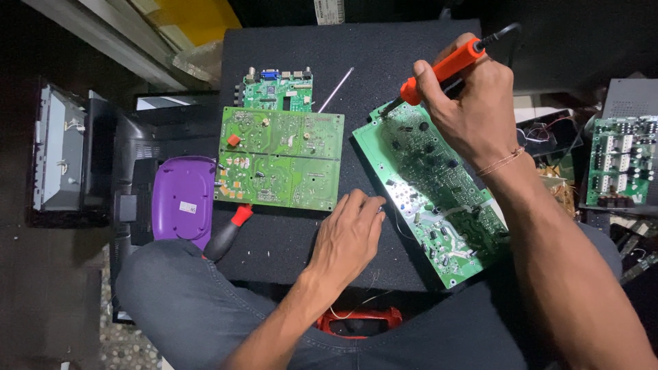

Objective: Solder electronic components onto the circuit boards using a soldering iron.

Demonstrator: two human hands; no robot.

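Observation:
My right hand grips an orange-handled soldering iron, its tip touching the upper left corner of a long green circuit board that lies tilted on a black mat. My left hand rests knuckles up on the mat at the board's left edge, fingers curled. Whether it pinches a thin wire there is hidden from me. A thin thread bracelet circles my right wrist.
A large green circuit board and a smaller one lie to the left. A purple plastic case, a red-and-black tool handle, a thin metal rod, another board at right, a red object near my lap.

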